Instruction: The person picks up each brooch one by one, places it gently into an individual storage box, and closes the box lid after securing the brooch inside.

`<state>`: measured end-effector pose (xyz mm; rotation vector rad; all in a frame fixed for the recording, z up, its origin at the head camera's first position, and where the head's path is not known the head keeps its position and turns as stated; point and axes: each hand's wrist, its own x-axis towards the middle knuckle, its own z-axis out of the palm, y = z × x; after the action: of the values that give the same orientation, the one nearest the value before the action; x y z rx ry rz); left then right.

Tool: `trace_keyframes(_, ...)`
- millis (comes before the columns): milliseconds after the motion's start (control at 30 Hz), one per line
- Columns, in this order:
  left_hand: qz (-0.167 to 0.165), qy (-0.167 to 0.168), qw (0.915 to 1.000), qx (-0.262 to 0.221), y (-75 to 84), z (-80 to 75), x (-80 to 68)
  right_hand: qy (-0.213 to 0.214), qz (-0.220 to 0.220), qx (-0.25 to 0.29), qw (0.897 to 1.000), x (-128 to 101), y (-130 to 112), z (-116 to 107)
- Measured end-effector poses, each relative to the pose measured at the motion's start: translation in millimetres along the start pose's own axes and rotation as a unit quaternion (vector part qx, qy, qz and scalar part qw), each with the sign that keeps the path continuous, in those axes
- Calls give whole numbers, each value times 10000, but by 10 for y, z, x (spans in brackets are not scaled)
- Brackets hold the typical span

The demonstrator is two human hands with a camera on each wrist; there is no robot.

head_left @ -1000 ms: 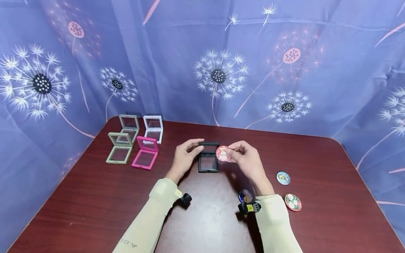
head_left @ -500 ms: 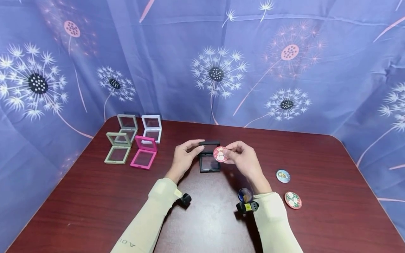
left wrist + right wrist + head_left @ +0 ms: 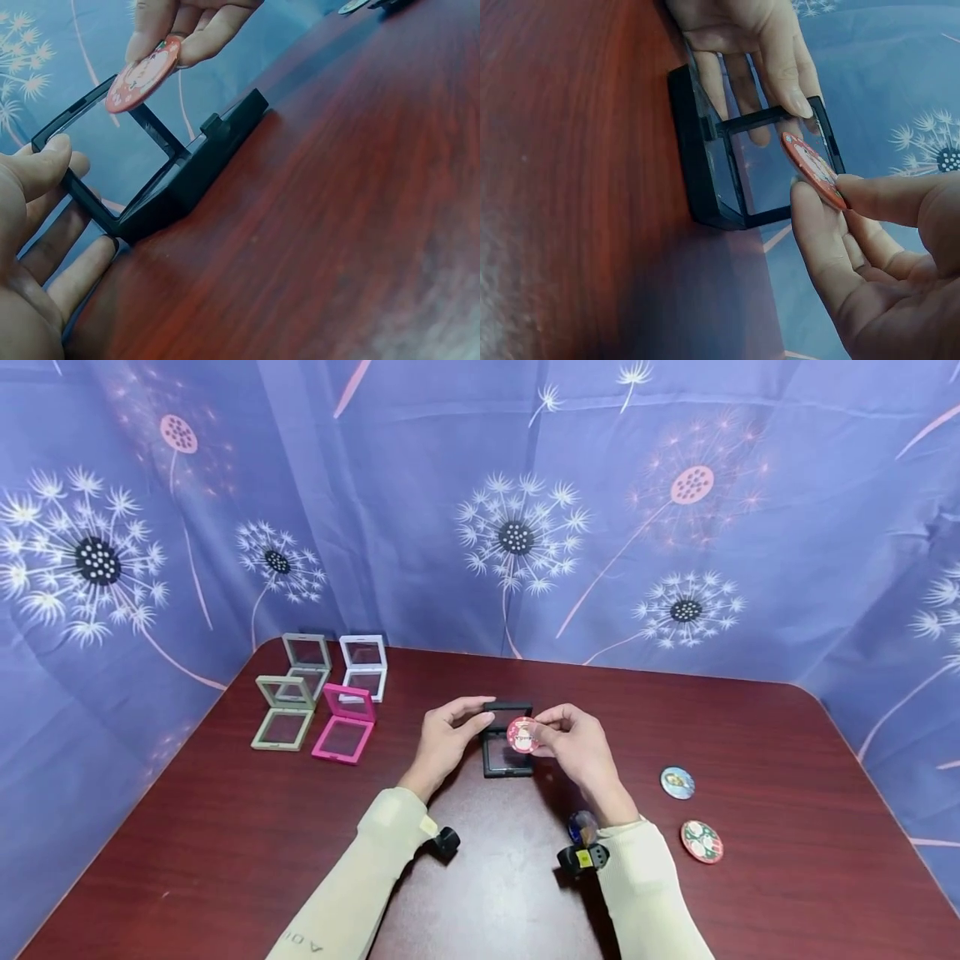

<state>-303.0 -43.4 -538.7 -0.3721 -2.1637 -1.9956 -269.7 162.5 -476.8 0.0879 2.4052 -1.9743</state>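
A black hinged display frame (image 3: 507, 772) with clear film panes stands open on the table, its lid raised at the back. The left hand (image 3: 444, 743) pinches the lid's left edge between thumb and fingers, plainest in the left wrist view. Between thumb and fingers, the right hand (image 3: 581, 752) holds a round red badge (image 3: 521, 736) with a white picture. In the head view the badge overlaps the frame's right part; in the right wrist view it (image 3: 815, 172) is tilted in front of the lid's pane. Part of the badge is covered by the thumb.
At the back left stand opened frames: a pink one (image 3: 343, 762), a light green one (image 3: 277, 746), a grey-green one (image 3: 327, 670) and a white one (image 3: 383, 682). On the right lie a blue badge (image 3: 677, 782) and a green-and-red badge (image 3: 702, 842). A dark blue badge (image 3: 582, 827) is partly hidden by the right wrist.
The red badge has shifted left relative to the black frame and now sits more in front of it. The left hand keeps its hold on the lid.
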Motion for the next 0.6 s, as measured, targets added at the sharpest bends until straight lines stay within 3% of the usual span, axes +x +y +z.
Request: trace_keyframes(600, 145, 50, 9998, -160, -8, 39, 3, 45, -174, -443, 9989, -20, 38, 78)
